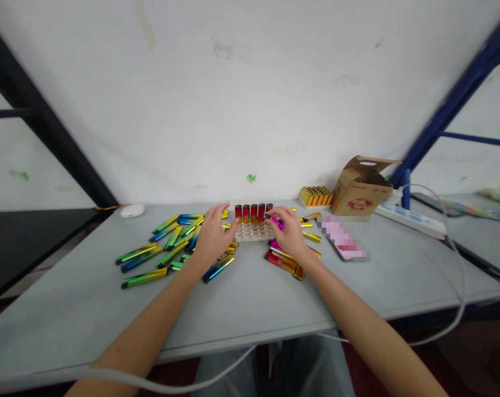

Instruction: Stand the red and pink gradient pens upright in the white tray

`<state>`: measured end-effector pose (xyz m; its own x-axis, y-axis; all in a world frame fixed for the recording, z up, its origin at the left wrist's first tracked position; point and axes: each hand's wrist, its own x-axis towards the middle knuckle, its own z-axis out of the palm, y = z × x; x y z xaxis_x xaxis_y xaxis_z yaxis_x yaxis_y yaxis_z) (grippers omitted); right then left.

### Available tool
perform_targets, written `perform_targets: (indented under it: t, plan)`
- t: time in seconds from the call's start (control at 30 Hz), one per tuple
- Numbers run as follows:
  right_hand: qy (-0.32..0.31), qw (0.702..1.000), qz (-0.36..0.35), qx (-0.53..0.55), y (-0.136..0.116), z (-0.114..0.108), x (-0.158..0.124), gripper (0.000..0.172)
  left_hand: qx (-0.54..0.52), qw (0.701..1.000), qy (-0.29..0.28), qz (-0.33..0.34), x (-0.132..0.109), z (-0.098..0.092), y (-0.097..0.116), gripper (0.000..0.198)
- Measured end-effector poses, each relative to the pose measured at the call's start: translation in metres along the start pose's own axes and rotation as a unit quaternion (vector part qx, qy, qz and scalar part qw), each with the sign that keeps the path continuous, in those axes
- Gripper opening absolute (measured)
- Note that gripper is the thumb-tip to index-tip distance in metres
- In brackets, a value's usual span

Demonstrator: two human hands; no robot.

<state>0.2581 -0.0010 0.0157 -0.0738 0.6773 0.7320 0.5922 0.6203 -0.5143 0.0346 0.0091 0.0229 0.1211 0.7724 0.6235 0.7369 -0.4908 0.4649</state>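
Observation:
A pale tray with rows of holes [254, 232] stands in front of me. Several shiny red lighters with black ends [246, 213] are upright in its back row. My left hand [214, 232] is curled round the tray's left end, its thumb near the leftmost red lighter. At the right end of that row, my right hand [289, 230] pinches a magenta lighter [278, 222], partly hidden by the fingers. Loose green, yellow and blue lighters [173, 252] lie beside the left hand. Red and gold ones [283, 263] lie beneath the right wrist.
Behind on the right stand a block of yellow-orange cylinders [316, 196] and an open cardboard box [360, 196]. A phone [341, 238] lies nearer, with a white power strip [413, 220] beyond. A white case [132, 210] is at back left. A white cable [461, 286] hangs over the right side.

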Motion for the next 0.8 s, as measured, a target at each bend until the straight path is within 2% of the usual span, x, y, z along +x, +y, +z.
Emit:
perform_targets:
  t: [0.17,0.37,0.53,0.63,0.8]
  plan:
    - [-0.013,0.999,-0.026,-0.034,0.004,0.002,-0.002,0.015,0.046,0.993,-0.104,-0.013,-0.004,0.007,-0.009,0.067]
    - [-0.02,0.999,-0.015,-0.032,0.007,0.001,-0.001,0.017,0.045,0.984,-0.172,-0.027,-0.007,0.007,-0.006,0.064]
    - [0.001,0.997,-0.045,-0.058,0.012,0.001,0.002,0.018,0.028,0.978,-0.199,-0.053,-0.006,0.006,0.0,0.055]
    - [0.022,0.993,-0.062,-0.097,0.013,0.0,0.003,0.019,0.033,0.977,-0.207,-0.044,-0.006,0.006,0.0,0.05]
    - [-0.02,0.981,-0.083,-0.172,0.011,0.0,0.002,0.034,0.05,0.978,-0.203,-0.024,-0.007,0.008,-0.002,0.051]
